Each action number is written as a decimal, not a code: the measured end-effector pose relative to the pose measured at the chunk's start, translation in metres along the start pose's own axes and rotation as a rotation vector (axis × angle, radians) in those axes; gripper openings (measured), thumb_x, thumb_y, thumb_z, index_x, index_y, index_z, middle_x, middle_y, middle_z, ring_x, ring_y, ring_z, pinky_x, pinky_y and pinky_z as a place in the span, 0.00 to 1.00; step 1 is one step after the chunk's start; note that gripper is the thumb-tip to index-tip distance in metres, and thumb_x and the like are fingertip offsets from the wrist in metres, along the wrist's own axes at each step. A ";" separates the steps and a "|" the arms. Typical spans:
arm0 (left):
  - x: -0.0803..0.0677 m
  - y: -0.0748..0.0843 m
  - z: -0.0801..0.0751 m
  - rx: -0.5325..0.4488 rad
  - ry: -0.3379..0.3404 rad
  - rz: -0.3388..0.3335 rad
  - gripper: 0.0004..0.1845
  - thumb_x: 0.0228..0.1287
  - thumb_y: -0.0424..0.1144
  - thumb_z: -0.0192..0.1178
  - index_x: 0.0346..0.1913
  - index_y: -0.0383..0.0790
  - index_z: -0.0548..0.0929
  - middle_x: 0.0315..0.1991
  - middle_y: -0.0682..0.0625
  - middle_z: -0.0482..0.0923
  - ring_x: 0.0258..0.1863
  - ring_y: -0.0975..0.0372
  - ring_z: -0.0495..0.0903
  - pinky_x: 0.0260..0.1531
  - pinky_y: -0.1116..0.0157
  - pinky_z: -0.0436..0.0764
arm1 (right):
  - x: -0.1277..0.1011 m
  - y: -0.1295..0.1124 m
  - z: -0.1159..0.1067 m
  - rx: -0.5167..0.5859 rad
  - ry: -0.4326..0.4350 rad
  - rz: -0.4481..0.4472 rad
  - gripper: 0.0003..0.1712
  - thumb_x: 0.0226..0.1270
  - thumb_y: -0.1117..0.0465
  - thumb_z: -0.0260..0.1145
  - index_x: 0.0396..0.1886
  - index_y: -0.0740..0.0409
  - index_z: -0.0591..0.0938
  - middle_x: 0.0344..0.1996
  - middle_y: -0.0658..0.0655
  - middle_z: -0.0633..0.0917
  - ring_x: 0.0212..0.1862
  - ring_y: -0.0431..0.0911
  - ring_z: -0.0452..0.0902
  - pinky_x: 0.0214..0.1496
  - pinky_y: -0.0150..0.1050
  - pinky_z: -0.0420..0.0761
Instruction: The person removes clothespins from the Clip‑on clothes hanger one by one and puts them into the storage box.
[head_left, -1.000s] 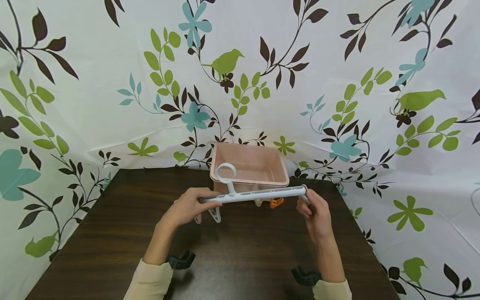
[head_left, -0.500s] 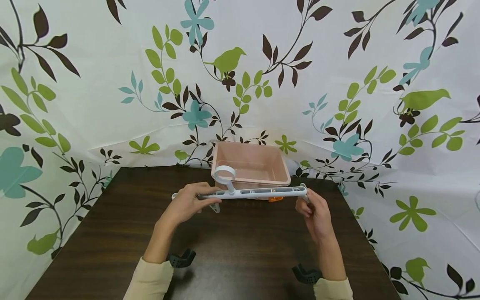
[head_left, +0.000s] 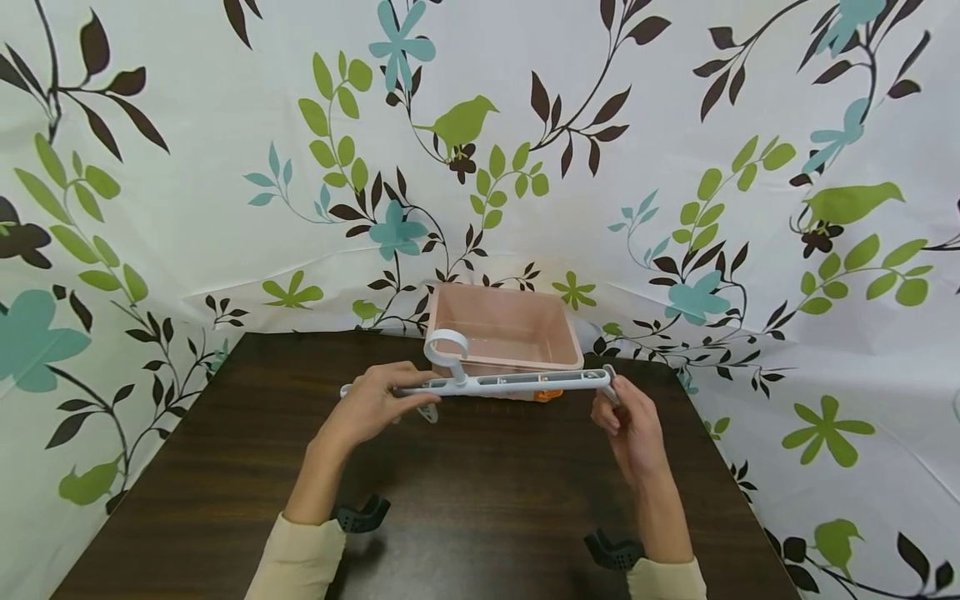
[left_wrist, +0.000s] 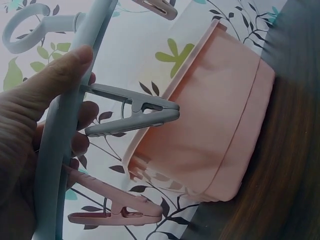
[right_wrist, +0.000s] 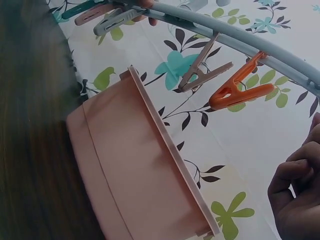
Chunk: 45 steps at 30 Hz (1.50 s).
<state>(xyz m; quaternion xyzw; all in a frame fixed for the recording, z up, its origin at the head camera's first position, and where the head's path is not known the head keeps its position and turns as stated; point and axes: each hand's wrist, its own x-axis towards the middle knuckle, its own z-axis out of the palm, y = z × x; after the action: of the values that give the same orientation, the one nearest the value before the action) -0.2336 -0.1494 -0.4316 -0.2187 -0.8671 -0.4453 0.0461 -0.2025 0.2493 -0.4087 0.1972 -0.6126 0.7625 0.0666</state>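
Note:
A long white peg hanger bar (head_left: pixel 495 384) with a ring hook (head_left: pixel 446 346) is held level above the dark table, just in front of a pink tub (head_left: pixel 504 325). My left hand (head_left: pixel 371 408) grips the bar's left part, thumb along it (left_wrist: pixel 55 80). My right hand (head_left: pixel 630 425) holds the bar's right end. Pegs hang from the bar: a grey peg (left_wrist: pixel 135 117), a pink peg (left_wrist: pixel 117 207), a beige peg (right_wrist: pixel 205 72) and an orange peg (right_wrist: pixel 240 92). In both wrist views the pink tub (left_wrist: pixel 220 130) (right_wrist: pixel 135 170) sits close below the pegs.
The dark wooden table (head_left: pixel 450 483) is backed by a floral curtain (head_left: pixel 225 167) on all sides. The tub stands at the table's far edge, and its inside looks bare. Black wrist camera mounts (head_left: pixel 360 515) (head_left: pixel 611 550) show near my sleeves.
The bar has moved away from me and slightly up, toward the tub's front rim. Both hands kept their hold and moved with it.

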 end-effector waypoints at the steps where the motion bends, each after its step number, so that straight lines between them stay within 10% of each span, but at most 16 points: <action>1: 0.000 0.000 0.000 0.008 0.005 0.006 0.22 0.69 0.55 0.73 0.63 0.54 0.90 0.38 0.57 0.82 0.33 0.61 0.75 0.31 0.64 0.77 | 0.000 0.000 0.000 0.000 0.003 0.004 0.22 0.93 0.58 0.41 0.35 0.59 0.73 0.18 0.55 0.60 0.21 0.47 0.51 0.30 0.45 0.52; 33: -0.003 0.000 -0.006 0.014 0.056 0.001 0.19 0.67 0.47 0.77 0.59 0.53 0.92 0.47 0.54 0.82 0.43 0.59 0.76 0.41 0.60 0.79 | 0.001 -0.002 -0.002 0.276 -0.025 0.138 0.24 0.94 0.57 0.38 0.45 0.56 0.80 0.23 0.50 0.70 0.25 0.46 0.54 0.36 0.42 0.51; 45: -0.002 -0.002 -0.008 -0.028 0.053 0.014 0.16 0.68 0.45 0.77 0.57 0.53 0.92 0.44 0.54 0.82 0.39 0.59 0.76 0.36 0.63 0.80 | 0.008 0.002 -0.003 0.309 0.072 0.178 0.19 0.94 0.55 0.43 0.53 0.54 0.81 0.34 0.51 0.82 0.28 0.44 0.65 0.39 0.35 0.69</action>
<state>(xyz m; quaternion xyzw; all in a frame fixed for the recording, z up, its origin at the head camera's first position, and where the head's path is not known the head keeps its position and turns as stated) -0.2338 -0.1573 -0.4285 -0.2135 -0.8577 -0.4626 0.0692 -0.2108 0.2511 -0.4080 0.1228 -0.5007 0.8568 -0.0104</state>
